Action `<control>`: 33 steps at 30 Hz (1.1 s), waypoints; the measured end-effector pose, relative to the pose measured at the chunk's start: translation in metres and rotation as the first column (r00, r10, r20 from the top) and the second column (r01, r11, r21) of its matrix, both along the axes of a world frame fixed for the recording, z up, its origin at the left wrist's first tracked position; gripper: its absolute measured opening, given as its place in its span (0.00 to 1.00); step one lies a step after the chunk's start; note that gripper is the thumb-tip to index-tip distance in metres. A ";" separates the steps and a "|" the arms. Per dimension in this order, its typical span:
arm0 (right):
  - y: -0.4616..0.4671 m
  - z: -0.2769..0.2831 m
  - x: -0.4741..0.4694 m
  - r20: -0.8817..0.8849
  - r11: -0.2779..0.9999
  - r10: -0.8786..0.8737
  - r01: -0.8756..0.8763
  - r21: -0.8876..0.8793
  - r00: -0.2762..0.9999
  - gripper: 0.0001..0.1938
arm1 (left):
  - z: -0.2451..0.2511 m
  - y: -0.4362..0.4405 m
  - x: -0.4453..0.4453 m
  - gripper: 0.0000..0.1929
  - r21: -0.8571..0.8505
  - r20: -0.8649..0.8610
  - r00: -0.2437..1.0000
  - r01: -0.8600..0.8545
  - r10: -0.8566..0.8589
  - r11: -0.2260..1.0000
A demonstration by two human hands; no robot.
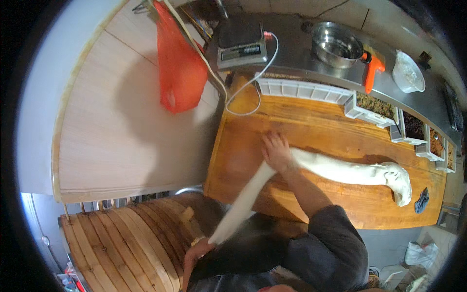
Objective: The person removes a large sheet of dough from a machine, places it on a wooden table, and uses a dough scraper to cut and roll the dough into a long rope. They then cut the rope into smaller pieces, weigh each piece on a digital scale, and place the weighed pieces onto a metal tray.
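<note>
A long thick rope of white dough lies across the wooden worktable, its right end lumpy and bent towards the near edge. My right hand rests on the dough near the table's left part, palm down, fingers somewhat spread. From there a blurred stretch of dough runs off the near edge down to my left hand, which is closed around its end beside my body. A dark crumpled cloth lies to the right of the dough's lumpy end.
White plastic bins, several with chopped fillings, line the far edge. On the steel shelf stand a digital scale with a white cable, a steel pot, an orange-handled tool and a white bowl. Stacked bamboo steamers stand left; a red bag hangs above.
</note>
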State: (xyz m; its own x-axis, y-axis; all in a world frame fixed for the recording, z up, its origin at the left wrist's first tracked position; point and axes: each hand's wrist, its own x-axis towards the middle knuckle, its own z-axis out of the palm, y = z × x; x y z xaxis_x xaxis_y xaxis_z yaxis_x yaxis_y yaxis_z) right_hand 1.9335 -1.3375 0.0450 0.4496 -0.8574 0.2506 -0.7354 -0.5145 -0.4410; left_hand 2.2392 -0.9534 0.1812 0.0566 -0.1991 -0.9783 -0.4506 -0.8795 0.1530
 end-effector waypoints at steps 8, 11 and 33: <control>0.037 0.022 -0.059 -0.152 0.654 0.756 -0.720 0.234 0.637 0.32 | 0.036 0.009 0.000 0.32 -0.026 0.019 0.995 -0.097 0.098 0.995; 0.052 0.022 -0.070 -0.215 0.642 0.766 -0.744 0.187 0.606 0.30 | 0.024 0.018 0.003 0.31 -0.041 -0.004 1.000 -0.015 0.015 0.999; -0.062 0.014 -0.216 -0.234 0.651 -0.592 0.629 0.424 0.771 0.40 | 0.013 -0.371 -0.167 0.49 -0.614 0.632 0.663 0.744 -0.400 0.263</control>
State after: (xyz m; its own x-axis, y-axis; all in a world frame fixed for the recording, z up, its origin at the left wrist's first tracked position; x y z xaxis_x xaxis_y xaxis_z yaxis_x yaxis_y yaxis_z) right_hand 1.7177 -1.3998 0.0590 -0.2176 -0.9436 -0.2494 -0.8469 0.3096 -0.4322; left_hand 2.0720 -1.3243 0.1947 -0.1884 -0.9339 -0.3040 -0.9412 0.0832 0.3275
